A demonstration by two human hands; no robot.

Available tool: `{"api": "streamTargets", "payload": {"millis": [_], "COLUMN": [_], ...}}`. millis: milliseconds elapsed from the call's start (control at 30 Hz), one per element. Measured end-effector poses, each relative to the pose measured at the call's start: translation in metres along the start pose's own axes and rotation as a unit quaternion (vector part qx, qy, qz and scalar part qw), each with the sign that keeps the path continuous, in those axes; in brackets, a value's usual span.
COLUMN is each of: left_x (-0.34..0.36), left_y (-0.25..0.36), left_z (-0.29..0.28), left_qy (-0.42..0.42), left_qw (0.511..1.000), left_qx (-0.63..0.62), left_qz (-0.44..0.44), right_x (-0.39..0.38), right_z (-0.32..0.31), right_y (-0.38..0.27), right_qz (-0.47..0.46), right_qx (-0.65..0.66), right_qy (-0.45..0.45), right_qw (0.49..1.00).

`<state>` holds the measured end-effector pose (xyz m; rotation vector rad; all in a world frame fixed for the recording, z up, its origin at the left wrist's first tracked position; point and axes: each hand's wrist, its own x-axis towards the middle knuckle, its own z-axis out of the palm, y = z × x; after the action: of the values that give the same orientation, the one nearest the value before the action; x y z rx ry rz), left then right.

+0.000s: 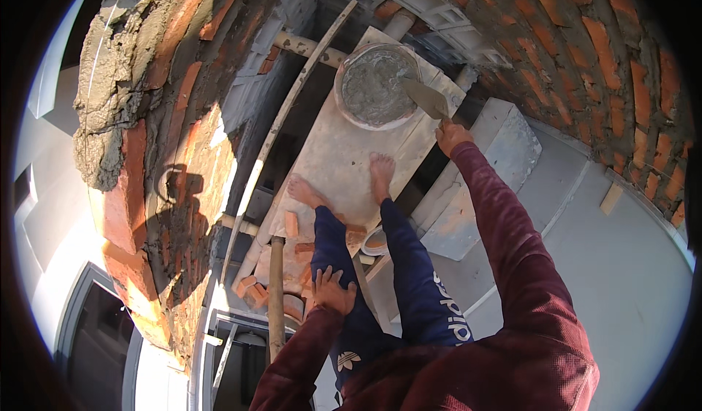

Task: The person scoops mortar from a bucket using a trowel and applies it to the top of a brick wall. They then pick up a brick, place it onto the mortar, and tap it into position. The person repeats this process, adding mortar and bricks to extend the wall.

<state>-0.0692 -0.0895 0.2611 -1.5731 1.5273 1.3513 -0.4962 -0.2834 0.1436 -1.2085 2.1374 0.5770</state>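
A pointed trowel (427,99), its blade dull grey-brown, lies at upper centre, tip over the wet grey mortar (373,85) in a round tub (376,126); the right hand (453,137) is closed round its handle; the left hand (334,292) rests on the thigh, fingers spread; brick pieces (292,224) and a pole (276,294) crowd lower centre; a long strip (287,111) slants between board (329,162) and left-hand brick wall (135,191).
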Motion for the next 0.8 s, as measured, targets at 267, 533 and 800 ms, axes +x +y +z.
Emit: {"api": "streamTargets", "payload": {"millis": [267,533,800], "left_x": [0.005,0.006,0.004], "left_y": [-0.006,-0.008,-0.013], "left_z": [0.0,-0.001,-0.019], "left_qy": [-0.019,-0.041,-0.027], "left_qw": [1.0,0.999,0.999], "left_qx": [-0.009,-0.014,-0.035], "left_qz": [0.01,-0.006,0.009], "right_x": [-0.005,0.014,-0.029], "right_z": [0.065,0.101,0.091], "right_y": [-0.044,-0.084,-0.036], "right_qz": [0.088,0.049,0.003], "right_qx": [0.455,0.709,0.683], "right_qy": [-0.175,-0.167,-0.164], "right_qw": [0.868,0.683,0.712]}}
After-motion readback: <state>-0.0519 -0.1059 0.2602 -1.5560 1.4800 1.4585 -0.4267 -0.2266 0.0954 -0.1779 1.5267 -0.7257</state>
